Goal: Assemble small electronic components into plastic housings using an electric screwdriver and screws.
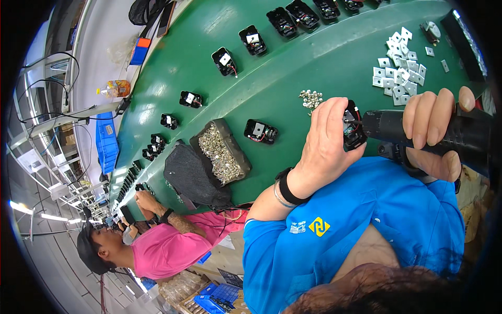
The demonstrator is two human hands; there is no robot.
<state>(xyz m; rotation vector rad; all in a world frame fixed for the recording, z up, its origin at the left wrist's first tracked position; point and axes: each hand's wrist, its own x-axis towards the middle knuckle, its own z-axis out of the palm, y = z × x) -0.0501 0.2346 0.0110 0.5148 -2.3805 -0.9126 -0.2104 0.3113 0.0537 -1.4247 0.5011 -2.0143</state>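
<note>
Your left grip [327, 125] is clamped on a black housing [355, 140] at the near edge of the green counter [293, 70]; your right grip [430, 118] is wrapped around a black screwdriver [384, 125], its bit meeting the housing. Loose screws [311, 97] sit just beyond your left fingers, metal plates [401, 70] piled farther right. Second housing [260, 132] lies between your left hand and the screw tray [238, 148]. Markings: yellow diamond emblem [319, 226] on your blue shirt [340, 201], small white lettering [298, 228] beside it; orange label on the bottle [111, 89], far left.
</note>
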